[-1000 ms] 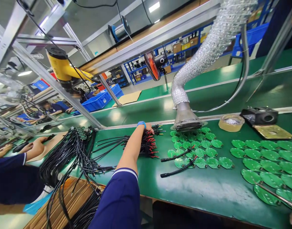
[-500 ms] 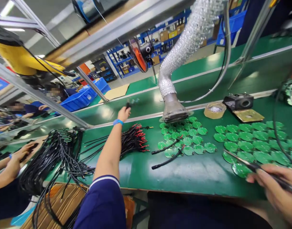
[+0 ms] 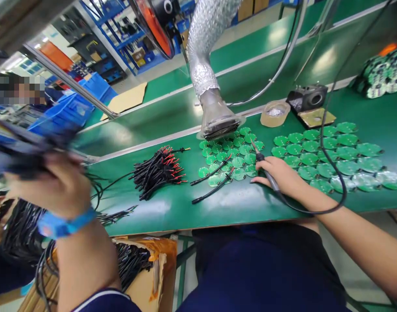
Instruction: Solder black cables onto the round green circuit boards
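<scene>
My left hand (image 3: 53,184) is raised close to the camera at the left, fingers closed round a dark blurred object that I cannot make out; a blue wristband (image 3: 65,223) sits on the wrist. My right hand (image 3: 279,175) rests on the green bench (image 3: 237,203), gripping a soldering iron (image 3: 265,167) whose tip points at a cluster of round green circuit boards (image 3: 232,151). Two black cables (image 3: 211,184) lie across those boards. A bundle of black wires with red ends (image 3: 157,171) lies left of them.
A silver fume hose with a metal nozzle (image 3: 214,115) hangs over the boards. Further green boards (image 3: 334,158) cover the right side, near a tape roll (image 3: 275,113) and a black holder (image 3: 307,97). A carton of black cables (image 3: 133,264) stands below the bench edge. Another person sits at far left.
My left hand has pulled back from the far bench edge to close in front of the camera. My right hand moved the soldering iron left to the centre boards. The view tilted down.
</scene>
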`<state>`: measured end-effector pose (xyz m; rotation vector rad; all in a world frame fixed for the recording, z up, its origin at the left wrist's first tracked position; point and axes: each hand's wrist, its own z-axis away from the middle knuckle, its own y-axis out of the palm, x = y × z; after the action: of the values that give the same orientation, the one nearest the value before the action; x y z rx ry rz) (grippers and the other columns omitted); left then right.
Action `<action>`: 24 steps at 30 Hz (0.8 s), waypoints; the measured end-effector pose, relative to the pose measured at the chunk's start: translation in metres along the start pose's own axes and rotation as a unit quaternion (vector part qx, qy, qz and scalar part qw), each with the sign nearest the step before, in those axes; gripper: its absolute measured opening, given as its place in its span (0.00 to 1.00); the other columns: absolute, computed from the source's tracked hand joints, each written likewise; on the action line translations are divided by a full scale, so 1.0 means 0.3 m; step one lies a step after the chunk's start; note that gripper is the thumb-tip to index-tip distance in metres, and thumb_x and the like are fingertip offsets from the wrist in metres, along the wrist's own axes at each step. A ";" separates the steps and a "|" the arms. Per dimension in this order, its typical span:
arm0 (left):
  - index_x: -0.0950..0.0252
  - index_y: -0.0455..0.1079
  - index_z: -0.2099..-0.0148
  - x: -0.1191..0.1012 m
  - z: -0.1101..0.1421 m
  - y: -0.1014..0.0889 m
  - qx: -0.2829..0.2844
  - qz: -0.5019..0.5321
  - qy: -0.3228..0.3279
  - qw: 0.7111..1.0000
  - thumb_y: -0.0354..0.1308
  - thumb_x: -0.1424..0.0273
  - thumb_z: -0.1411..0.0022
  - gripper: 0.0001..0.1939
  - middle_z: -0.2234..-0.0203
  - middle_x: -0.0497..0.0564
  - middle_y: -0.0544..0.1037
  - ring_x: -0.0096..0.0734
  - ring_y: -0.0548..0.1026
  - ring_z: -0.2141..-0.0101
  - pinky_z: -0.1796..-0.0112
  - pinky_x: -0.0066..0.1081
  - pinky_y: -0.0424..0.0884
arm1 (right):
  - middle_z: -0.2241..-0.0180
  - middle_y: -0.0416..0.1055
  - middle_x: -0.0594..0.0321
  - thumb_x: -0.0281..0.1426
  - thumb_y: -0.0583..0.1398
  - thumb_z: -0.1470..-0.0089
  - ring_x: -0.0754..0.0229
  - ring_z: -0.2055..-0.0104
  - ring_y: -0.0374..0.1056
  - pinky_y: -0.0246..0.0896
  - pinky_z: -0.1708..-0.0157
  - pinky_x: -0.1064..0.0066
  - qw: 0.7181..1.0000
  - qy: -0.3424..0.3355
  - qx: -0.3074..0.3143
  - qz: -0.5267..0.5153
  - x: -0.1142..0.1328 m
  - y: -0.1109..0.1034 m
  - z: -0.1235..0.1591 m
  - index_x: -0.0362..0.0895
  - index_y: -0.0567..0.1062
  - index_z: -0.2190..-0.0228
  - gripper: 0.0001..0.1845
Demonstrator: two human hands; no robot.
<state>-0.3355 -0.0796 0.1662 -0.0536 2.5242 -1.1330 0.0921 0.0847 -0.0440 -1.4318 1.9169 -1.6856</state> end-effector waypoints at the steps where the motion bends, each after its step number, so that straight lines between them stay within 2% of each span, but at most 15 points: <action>1: 0.55 0.68 0.60 -0.067 0.089 0.029 -0.002 -0.038 0.062 0.997 0.48 0.61 0.42 0.12 0.64 0.45 0.75 0.43 0.75 0.60 0.56 0.49 0.71 | 0.67 0.66 0.56 0.44 0.57 0.48 0.53 0.62 0.62 0.59 0.60 0.61 1.000 -0.005 0.007 0.001 0.000 0.002 0.002 0.44 0.69 0.65 0.16; 2: 0.56 0.69 0.60 -0.137 0.178 0.075 0.051 -0.049 0.115 0.991 0.50 0.65 0.44 0.09 0.64 0.46 0.76 0.41 0.75 0.61 0.59 0.44 0.73 | 0.67 0.66 0.56 0.44 0.57 0.48 0.53 0.62 0.62 0.59 0.60 0.62 1.000 -0.012 0.014 0.002 0.000 0.003 0.008 0.44 0.68 0.65 0.16; 3: 0.56 0.68 0.58 -0.205 0.262 0.131 0.132 -0.053 0.155 0.978 0.51 0.69 0.44 0.11 0.65 0.48 0.76 0.38 0.76 0.64 0.63 0.38 0.75 | 0.67 0.65 0.57 0.43 0.57 0.47 0.54 0.61 0.61 0.59 0.60 0.63 1.000 -0.020 0.021 0.001 0.001 0.003 0.016 0.45 0.68 0.65 0.14; 4: 0.58 0.68 0.55 -0.267 0.337 0.193 0.226 -0.051 0.177 0.957 0.50 0.71 0.42 0.12 0.67 0.50 0.76 0.37 0.76 0.67 0.67 0.35 0.75 | 0.67 0.65 0.57 0.41 0.57 0.46 0.55 0.62 0.61 0.59 0.60 0.64 0.999 -0.028 0.026 0.000 0.002 0.002 0.028 0.45 0.68 0.66 0.13; 6: 0.62 0.67 0.56 -0.355 0.453 0.307 0.368 0.002 0.233 0.900 0.48 0.70 0.38 0.10 0.69 0.53 0.76 0.38 0.76 0.69 0.69 0.35 0.75 | 0.67 0.64 0.58 0.40 0.56 0.45 0.56 0.62 0.61 0.59 0.62 0.65 0.999 -0.039 0.034 0.002 0.002 -0.002 0.058 0.46 0.68 0.67 0.11; 8: 0.60 0.67 0.61 -0.388 0.522 0.382 0.424 0.033 0.266 0.865 0.50 0.66 0.37 0.07 0.71 0.50 0.76 0.35 0.76 0.71 0.70 0.31 0.74 | 0.67 0.64 0.59 0.40 0.56 0.45 0.56 0.62 0.60 0.58 0.62 0.65 0.998 -0.042 0.037 0.004 0.002 -0.007 0.092 0.46 0.68 0.67 0.10; 10: 0.58 0.67 0.63 -0.373 0.545 0.420 0.434 0.034 0.266 0.860 0.50 0.64 0.37 0.07 0.72 0.49 0.76 0.34 0.76 0.71 0.71 0.30 0.73 | 0.67 0.64 0.59 0.40 0.56 0.45 0.56 0.62 0.61 0.58 0.62 0.65 0.998 -0.043 0.038 0.008 0.004 -0.012 0.122 0.46 0.68 0.67 0.10; 13: 0.61 0.67 0.62 -0.302 0.510 0.451 0.410 -0.001 0.222 0.885 0.49 0.64 0.36 0.08 0.72 0.51 0.76 0.36 0.76 0.71 0.72 0.31 0.71 | 0.67 0.65 0.59 0.40 0.55 0.45 0.56 0.62 0.61 0.57 0.60 0.64 0.999 -0.042 0.032 0.012 0.011 -0.017 0.150 0.46 0.68 0.67 0.10; 17: 0.64 0.66 0.59 -0.204 0.413 0.487 0.346 -0.041 0.164 0.923 0.50 0.67 0.36 0.08 0.69 0.54 0.76 0.37 0.76 0.66 0.67 0.30 0.69 | 0.68 0.65 0.60 0.39 0.56 0.45 0.56 0.63 0.61 0.56 0.60 0.63 0.999 -0.043 0.010 0.030 0.016 -0.010 0.160 0.46 0.68 0.67 0.10; 21: 0.67 0.63 0.55 -0.163 0.365 0.481 0.269 -0.063 0.104 0.955 0.44 0.68 0.34 0.11 0.67 0.55 0.76 0.36 0.75 0.66 0.66 0.30 0.68 | 0.69 0.65 0.61 0.39 0.57 0.46 0.56 0.64 0.61 0.56 0.58 0.61 0.998 -0.051 -0.007 0.028 0.008 0.002 0.165 0.46 0.67 0.67 0.09; 23: 0.66 0.63 0.57 -0.169 0.380 0.472 0.275 -0.049 0.114 0.953 0.49 0.63 0.37 0.12 0.69 0.53 0.75 0.35 0.75 0.67 0.67 0.29 0.68 | 0.70 0.65 0.61 0.39 0.58 0.47 0.57 0.64 0.61 0.56 0.57 0.60 0.998 -0.052 -0.012 0.017 0.004 0.004 0.166 0.46 0.67 0.66 0.10; 24: 0.66 0.64 0.58 -0.176 0.396 0.469 0.296 -0.033 0.146 0.943 0.54 0.60 0.41 0.15 0.69 0.52 0.75 0.35 0.75 0.68 0.67 0.29 0.68 | 0.70 0.65 0.62 0.39 0.58 0.47 0.57 0.65 0.61 0.56 0.56 0.59 0.998 -0.052 -0.016 0.012 0.003 0.004 0.166 0.47 0.66 0.66 0.10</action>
<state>-0.2286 -0.0595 0.0084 0.2027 2.3120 -2.0063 0.1258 0.0520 -0.0605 -1.4712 1.9058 -1.5456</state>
